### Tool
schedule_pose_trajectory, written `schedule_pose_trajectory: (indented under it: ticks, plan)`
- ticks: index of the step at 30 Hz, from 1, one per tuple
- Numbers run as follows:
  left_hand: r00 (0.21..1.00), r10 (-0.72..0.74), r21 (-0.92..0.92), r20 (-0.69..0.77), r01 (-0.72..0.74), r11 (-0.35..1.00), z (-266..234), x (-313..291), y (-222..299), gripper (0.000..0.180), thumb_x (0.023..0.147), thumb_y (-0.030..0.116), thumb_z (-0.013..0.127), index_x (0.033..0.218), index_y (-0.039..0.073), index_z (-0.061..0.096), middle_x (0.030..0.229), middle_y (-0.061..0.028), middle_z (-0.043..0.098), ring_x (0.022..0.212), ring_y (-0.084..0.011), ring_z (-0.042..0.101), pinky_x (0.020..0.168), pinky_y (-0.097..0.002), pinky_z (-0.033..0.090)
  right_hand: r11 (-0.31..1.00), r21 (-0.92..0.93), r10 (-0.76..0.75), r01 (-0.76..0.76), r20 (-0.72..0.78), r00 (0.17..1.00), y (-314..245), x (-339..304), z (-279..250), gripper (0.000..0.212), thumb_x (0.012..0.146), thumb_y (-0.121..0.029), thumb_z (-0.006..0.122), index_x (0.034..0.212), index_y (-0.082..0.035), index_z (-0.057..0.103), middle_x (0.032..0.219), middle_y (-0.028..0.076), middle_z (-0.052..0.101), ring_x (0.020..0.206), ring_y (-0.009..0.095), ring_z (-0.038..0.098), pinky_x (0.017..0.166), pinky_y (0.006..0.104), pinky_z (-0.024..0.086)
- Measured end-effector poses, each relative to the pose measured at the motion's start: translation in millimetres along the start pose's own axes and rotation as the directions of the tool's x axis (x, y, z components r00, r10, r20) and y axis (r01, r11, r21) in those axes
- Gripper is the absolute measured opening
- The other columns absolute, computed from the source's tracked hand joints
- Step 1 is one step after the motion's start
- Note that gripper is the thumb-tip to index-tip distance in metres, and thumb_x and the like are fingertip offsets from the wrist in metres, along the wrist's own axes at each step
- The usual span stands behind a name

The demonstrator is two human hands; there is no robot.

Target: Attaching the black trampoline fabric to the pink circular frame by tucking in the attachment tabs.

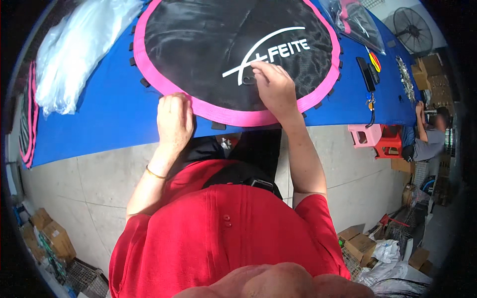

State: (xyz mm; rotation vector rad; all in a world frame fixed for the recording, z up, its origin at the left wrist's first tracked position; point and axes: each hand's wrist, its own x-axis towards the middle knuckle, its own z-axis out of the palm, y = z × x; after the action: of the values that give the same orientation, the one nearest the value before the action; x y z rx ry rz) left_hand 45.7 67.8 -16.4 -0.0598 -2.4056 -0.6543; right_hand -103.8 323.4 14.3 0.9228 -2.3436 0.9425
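Note:
A round black mesh mat (198, 54) with a wide pink border and short black loops round its rim lies on the blue-covered table. White printing and a curved white line mark its right half. My left hand (174, 119) is closed at the near left rim, fingers curled on the pink border. Over the near right part of the mat, beside the printing, my right hand (276, 89) has its fingers pinched together. A small dark curved thing (249, 79) shows by those fingertips; whether they hold it is unclear.
Clear plastic bags (84, 49) are heaped at the far left, and a bagged pink-and-black piece (355, 22) lies far right. Near the right end are a black tool (365, 74) and metal pieces (405, 79). Pink and red stools (387, 141) stand below; another person (432, 134) works there.

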Motion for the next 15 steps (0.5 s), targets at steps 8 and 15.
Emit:
schedule_pose_trajectory:
  ticks: [8, 15]
  plan:
    - [1.0, 0.012, 0.027, 0.012, -0.012, 1.0, 2.5, -2.9, -4.1, 0.018, 0.092, -0.005, 0.072, 0.106, 0.0, 0.062, 0.108, -0.0188, 0.071, 0.1, -0.0396, 0.065, 0.09, -0.047, 0.053, 1.0, 0.013, 0.014, -0.014, 0.026, 1.0, -11.0, -16.4, 1.0, 0.019, 0.094, -0.002, 0.069, 0.112, -0.007, 0.074, 0.108, 0.013, 0.075, 0.101, 0.035, 0.071, 0.092, 0.048, 0.058]
    - [0.999, 0.005, 0.016, 0.032, -0.006, 1.0, 2.4, -3.4, -5.3, 0.021, 0.09, -0.004, 0.07, 0.11, 0.0, 0.061, 0.111, -0.0205, 0.068, 0.1, -0.0417, 0.062, 0.091, -0.0502, 0.051, 0.996, -0.076, -0.022, 0.034, 0.161, 0.987, -13.6, -24.6, 9.6, 0.025, 0.09, 0.0, 0.069, 0.114, -0.006, 0.07, 0.114, 0.014, 0.07, 0.111, 0.037, 0.067, 0.096, 0.0475, 0.056]
